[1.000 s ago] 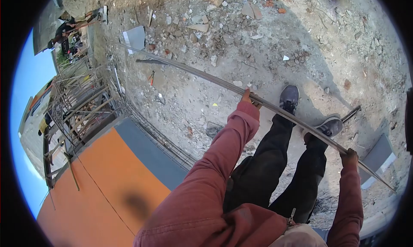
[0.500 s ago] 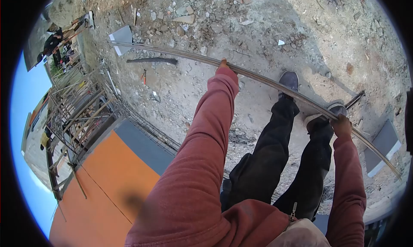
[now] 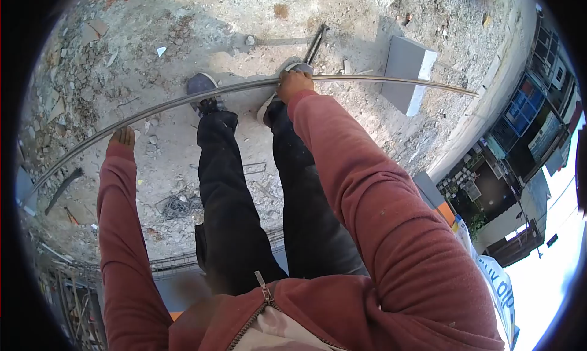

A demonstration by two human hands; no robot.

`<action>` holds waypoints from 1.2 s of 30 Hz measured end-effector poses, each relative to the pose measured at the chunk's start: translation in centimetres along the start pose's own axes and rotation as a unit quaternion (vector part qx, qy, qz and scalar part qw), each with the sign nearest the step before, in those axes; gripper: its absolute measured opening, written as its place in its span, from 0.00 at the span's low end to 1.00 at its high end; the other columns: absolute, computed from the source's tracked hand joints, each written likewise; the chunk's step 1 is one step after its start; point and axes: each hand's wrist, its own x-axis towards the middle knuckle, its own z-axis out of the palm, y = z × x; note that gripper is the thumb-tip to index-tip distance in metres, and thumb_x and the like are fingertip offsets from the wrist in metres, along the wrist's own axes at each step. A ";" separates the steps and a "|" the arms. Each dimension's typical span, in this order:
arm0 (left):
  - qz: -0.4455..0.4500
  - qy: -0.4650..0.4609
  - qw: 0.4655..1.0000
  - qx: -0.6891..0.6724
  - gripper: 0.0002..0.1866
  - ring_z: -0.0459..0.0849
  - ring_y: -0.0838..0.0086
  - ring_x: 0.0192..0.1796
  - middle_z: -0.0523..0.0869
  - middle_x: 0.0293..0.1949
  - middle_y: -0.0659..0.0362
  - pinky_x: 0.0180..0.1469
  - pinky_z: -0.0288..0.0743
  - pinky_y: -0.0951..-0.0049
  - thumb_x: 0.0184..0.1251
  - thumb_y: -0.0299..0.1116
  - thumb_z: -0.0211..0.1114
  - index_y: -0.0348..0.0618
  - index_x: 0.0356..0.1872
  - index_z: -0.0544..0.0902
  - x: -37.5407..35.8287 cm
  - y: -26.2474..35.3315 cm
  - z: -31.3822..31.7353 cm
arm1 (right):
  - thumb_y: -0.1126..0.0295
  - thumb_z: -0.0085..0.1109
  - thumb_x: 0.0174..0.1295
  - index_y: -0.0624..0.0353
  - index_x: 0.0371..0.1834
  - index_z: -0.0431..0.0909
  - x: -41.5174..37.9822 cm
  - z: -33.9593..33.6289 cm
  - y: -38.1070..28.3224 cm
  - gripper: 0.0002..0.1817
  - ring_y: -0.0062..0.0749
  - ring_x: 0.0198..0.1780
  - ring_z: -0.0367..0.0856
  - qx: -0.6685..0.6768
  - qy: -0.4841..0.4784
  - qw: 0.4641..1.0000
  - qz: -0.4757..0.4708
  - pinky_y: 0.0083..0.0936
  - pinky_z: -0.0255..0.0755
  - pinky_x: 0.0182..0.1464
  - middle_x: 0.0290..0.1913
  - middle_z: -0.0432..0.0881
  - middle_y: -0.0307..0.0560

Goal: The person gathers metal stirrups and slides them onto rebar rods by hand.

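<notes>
Your right hand (image 3: 295,84) was closed firmly, your left hand (image 3: 123,137) curled shut, both around the long, thin, greyish metal-looking rods (image 3: 244,87). These stretched past either hand, crossing a grey, white-sided block (image 3: 400,64) beyond the right; such long ends favoured a wide, even grip.

The head camera looks steeply down over the jacket (image 3: 354,308), close below, to the shoes (image 3: 200,82) and ground (image 3: 229,27) farther off.

Long thin grey-brown rods (image 3: 379,78) cross above two grey shoes (image 3: 200,82), with a grey-and-white rectangular slab (image 3: 402,59) right and a dark crooked stick (image 3: 62,189) left on pale stony ground (image 3: 354,30).
</notes>
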 end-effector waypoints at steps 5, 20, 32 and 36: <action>-0.002 -0.029 1.000 0.004 0.22 0.63 0.59 0.61 0.64 0.59 0.49 0.59 0.66 0.62 0.65 0.36 0.50 0.37 0.57 0.62 -1.7 -2.7 1.4 | 0.62 0.55 0.50 0.55 0.46 0.72 -0.1 0.6 0.3 0.19 0.39 0.58 0.66 0.013 -0.001 1.000 0.009 0.40 0.52 0.61 0.49 0.74 0.47; -0.081 -0.075 0.953 0.281 0.17 0.79 0.66 0.41 0.79 0.43 0.53 0.36 0.76 0.65 0.56 0.32 0.60 0.49 0.48 0.72 -13.2 -14.3 2.4 | 0.50 0.48 0.56 0.48 0.65 0.53 -14.9 -3.3 1.8 0.34 0.46 0.66 0.53 0.013 -0.367 0.930 0.031 0.39 0.49 0.65 0.69 0.43 0.49; 0.102 -0.125 0.841 0.517 0.24 0.77 0.67 0.46 0.80 0.40 0.52 0.50 0.68 0.69 0.50 0.39 0.67 0.44 0.48 0.72 -32.0 -8.3 0.9 | 0.50 0.44 0.60 0.63 0.61 0.59 -25.4 -7.5 4.3 0.33 0.46 0.63 0.60 0.165 -0.202 0.964 -0.055 0.29 0.53 0.63 0.60 0.64 0.58; 0.166 -0.082 0.841 0.508 0.25 0.77 0.65 0.46 0.80 0.40 0.51 0.50 0.68 0.69 0.48 0.42 0.69 0.43 0.46 0.72 -34.2 -5.1 -5.7 | 0.49 0.43 0.59 0.58 0.59 0.63 -27.3 -13.5 3.8 0.29 0.48 0.60 0.63 0.187 -0.153 0.968 -0.072 0.31 0.55 0.61 0.58 0.67 0.58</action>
